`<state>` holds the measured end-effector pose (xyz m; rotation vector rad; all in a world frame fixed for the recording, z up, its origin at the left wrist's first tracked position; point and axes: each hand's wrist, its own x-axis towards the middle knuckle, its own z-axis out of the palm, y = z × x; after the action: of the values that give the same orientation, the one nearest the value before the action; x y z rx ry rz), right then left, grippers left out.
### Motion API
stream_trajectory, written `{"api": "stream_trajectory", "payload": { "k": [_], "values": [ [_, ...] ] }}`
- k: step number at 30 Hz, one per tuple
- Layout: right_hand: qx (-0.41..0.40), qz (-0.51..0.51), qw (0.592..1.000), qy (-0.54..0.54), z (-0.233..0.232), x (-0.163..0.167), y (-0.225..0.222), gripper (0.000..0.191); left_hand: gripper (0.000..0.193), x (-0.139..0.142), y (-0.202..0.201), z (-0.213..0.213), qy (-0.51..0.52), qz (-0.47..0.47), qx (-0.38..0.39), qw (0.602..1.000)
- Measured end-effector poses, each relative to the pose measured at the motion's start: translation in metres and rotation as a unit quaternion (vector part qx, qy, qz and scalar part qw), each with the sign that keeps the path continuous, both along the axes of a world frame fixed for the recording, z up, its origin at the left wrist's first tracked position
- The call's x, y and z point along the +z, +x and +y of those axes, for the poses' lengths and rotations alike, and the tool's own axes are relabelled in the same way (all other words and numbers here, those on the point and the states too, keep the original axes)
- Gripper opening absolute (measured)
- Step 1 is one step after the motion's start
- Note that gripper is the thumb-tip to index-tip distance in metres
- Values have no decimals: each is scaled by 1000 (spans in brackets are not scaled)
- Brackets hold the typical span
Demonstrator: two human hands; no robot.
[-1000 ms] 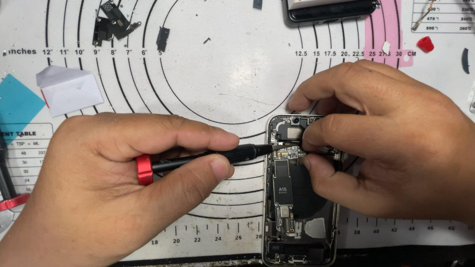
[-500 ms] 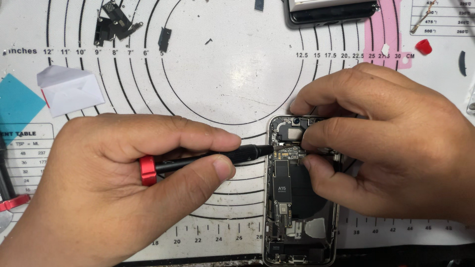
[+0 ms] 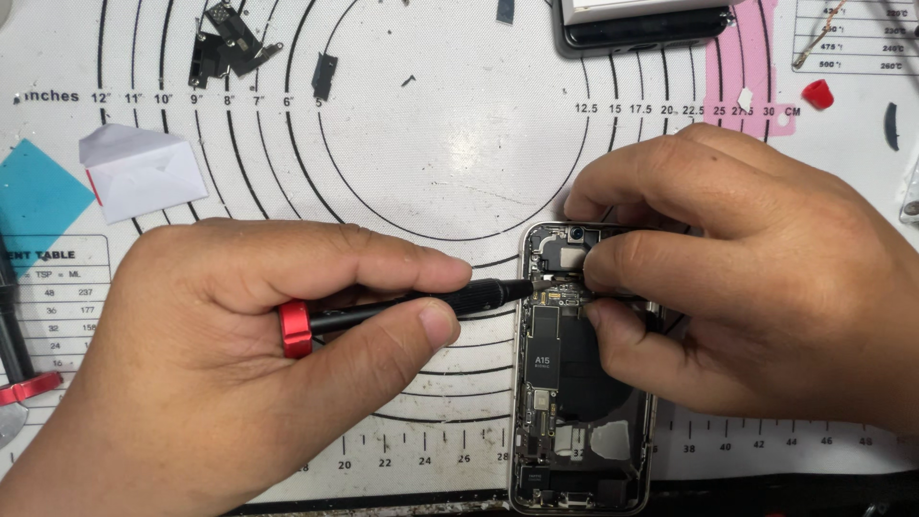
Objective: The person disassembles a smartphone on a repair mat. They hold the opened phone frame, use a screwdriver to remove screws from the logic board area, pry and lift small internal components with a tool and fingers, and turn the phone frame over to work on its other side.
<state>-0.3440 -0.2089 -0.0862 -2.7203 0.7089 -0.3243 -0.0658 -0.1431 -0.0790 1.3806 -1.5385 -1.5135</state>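
Black-shafted screwdriver (image 3: 412,308) with a red collar is lying gripped between thumb and fingers of the closed left hand (image 3: 220,364), its tip touching the upper boards of the opened phone (image 3: 579,383). Right hand (image 3: 756,287) is curling over the phone's top end, fingertips pinching a small part there. Phone is resting on the white measuring mat (image 3: 431,163).
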Motion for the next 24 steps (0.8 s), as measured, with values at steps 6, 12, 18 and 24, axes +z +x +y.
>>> {"api": "stream_trajectory", "payload": {
  "k": [6, 12, 18, 24],
  "values": [
    [5, -4, 1000, 5, 0, 0, 2, 20, 21, -1, 2, 1, -11, -5, -1, 1000],
    [8, 2, 1000, -14, 1, 4, 5, 19, 22, -1, 3, 0, -14, -9, -4, 1000],
    [11, -5, 999, -34, 2, 7, 8, 17, 21, -1, 4, 1, -39, -24, -8, 999],
    [-2, -5, 1000, -15, 4, 7, 9, 15, 21, 5, 6, 5, -39, -54, 0, 998]
  ]
}}
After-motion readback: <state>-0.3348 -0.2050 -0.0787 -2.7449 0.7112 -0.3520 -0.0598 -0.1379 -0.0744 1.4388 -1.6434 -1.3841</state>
